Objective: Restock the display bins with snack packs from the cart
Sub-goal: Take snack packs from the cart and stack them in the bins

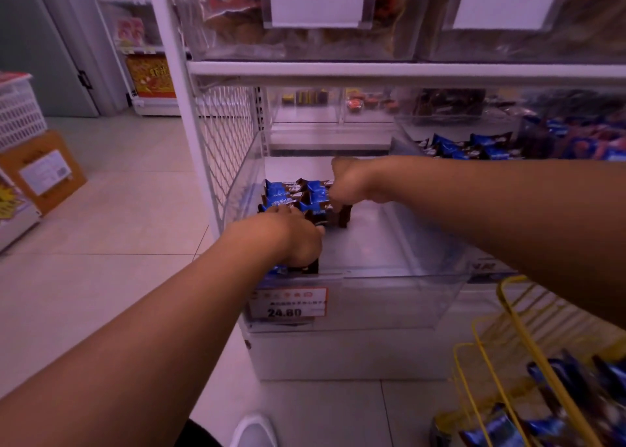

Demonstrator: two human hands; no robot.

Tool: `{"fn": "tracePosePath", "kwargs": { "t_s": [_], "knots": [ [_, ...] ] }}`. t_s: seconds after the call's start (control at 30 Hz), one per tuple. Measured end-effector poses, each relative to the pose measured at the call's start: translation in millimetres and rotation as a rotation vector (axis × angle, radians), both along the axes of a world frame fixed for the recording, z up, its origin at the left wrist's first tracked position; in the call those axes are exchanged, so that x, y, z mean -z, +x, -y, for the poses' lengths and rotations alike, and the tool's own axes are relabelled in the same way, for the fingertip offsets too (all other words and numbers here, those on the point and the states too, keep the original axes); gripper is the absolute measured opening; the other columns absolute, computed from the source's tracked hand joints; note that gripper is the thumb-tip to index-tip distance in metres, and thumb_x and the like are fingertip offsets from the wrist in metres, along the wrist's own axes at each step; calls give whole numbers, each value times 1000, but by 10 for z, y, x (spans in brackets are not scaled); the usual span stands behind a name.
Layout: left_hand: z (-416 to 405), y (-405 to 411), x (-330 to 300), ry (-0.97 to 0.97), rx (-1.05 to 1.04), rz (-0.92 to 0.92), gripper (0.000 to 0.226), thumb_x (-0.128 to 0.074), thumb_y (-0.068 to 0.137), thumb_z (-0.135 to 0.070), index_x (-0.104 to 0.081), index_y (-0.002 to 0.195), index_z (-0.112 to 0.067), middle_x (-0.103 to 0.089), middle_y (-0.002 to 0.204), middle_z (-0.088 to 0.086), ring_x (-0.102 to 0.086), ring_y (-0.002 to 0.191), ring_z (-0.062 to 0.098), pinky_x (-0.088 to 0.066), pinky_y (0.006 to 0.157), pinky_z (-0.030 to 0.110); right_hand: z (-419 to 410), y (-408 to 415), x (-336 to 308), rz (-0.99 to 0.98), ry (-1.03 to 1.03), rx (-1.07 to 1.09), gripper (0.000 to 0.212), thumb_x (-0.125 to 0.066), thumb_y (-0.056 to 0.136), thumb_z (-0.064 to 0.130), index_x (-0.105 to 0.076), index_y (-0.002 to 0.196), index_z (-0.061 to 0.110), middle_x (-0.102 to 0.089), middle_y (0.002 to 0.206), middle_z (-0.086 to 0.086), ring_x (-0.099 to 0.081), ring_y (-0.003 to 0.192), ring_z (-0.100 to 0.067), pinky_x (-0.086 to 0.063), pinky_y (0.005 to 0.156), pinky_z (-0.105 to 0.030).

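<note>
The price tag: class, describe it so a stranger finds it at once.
Find the white shelving unit, then the clear bin at its bottom left, where both hands arrange blue snack packs. The price tag sits on that bin's front wall, red-bordered, reading 24.80.

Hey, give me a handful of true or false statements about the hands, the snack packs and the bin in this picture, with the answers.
1. Both hands are on the blue snack packs. True.
2. The clear bin is packed full. False: the packs fill only its left part.
3. The price tag reads 24.80. True.
4. The cart is red. False: its wire frame is yellow.
5. More blue packs lie in the cart. True.
</note>
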State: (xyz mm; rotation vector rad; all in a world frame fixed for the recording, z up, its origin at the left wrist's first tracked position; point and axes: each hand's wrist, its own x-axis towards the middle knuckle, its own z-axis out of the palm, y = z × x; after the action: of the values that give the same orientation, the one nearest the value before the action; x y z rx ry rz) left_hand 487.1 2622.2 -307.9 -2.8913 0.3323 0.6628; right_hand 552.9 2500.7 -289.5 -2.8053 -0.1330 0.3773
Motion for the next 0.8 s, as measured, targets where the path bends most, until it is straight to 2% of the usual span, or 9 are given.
{"fn": "tracePosePath", "kwargs": {
  "t_s": [0.07,0.17,0.27,0.33,0.4,0.5,0.57,0.73,0.8],
  "knots": [
    [20,-10,-50,-24,3,14,48,-24,108,-28,-23,154,-18,-20,159,17,-20,146,39,-21,119,49,92,-90,-141,116,-182,-134,48,-62,89,6,-49,135,1,-56,131,-16,-57,115,-31,-52,93,-36],
    [115,-32,-125,-162,-37,189,43,-31,106,-36,-50,136,-11,-48,142,17,-48,126,32,-39,99,40,368,-461,-386,355,-273,-348,49,-62,91,14,-51,139,14,-58,135,-8,-57,116,-24,-46,98,-31],
    [312,-103,-212,-337,-45,585,44,-42,99,-44,-66,104,-8,-64,113,22,-60,104,41,-45,79,38,926,-1098,-557,665,-248,-407,22,-59,88,35,-67,107,27,-69,91,5,-57,78,-16,-53,76,-34],
    [535,-239,-275,-511,90,814,40,-48,95,-43,-68,90,-8,-69,94,21,-64,90,41,-50,74,41,1400,-1567,-602,718,-242,-359,24,-53,82,48,-64,84,28,-57,66,12,-54,64,-16,-47,63,-31],
    [839,-480,-335,-755,331,901,38,-49,91,-41,-66,79,-11,-69,76,15,-66,74,36,-52,66,42,1900,-1900,-532,492,-330,-285,30,-55,83,54,-66,79,26,-57,65,11,-57,64,-15,-40,61,-27],
    [1439,-919,-367,-899,667,682,34,-48,87,-46,-65,78,-17,-68,68,3,-65,66,27,-51,63,37,2573,-2175,-200,-316,-541,-131,36,-73,83,47,-65,107,22,-69,102,-1,-65,94,-20,-50,81,-27],
    [1940,-1122,-259,-686,823,446,35,-52,86,-53,-67,86,-21,-69,80,0,-66,77,25,-50,67,33,2895,-2308,113,-696,-523,35,51,-80,80,38,-59,119,12,-64,122,-9,-64,106,-26,-56,90,-41],
    [2946,-1413,321,233,825,-120,64,-63,84,-64,-61,127,-17,-58,82,-1,-53,67,20,-44,73,31,3247,-2394,686,-772,-536,113,112,-89,67,42,-22,153,18,-31,156,-5,-53,125,-32,-56,91,-50],
    [3060,-1436,586,450,733,-298,77,-63,85,-62,-47,143,-13,-60,103,0,-60,87,21,-45,86,32,3294,-2397,852,-842,-483,102,124,-88,65,50,-7,157,27,-16,164,-10,-50,131,-35,-56,92,-49]
  ]
}}
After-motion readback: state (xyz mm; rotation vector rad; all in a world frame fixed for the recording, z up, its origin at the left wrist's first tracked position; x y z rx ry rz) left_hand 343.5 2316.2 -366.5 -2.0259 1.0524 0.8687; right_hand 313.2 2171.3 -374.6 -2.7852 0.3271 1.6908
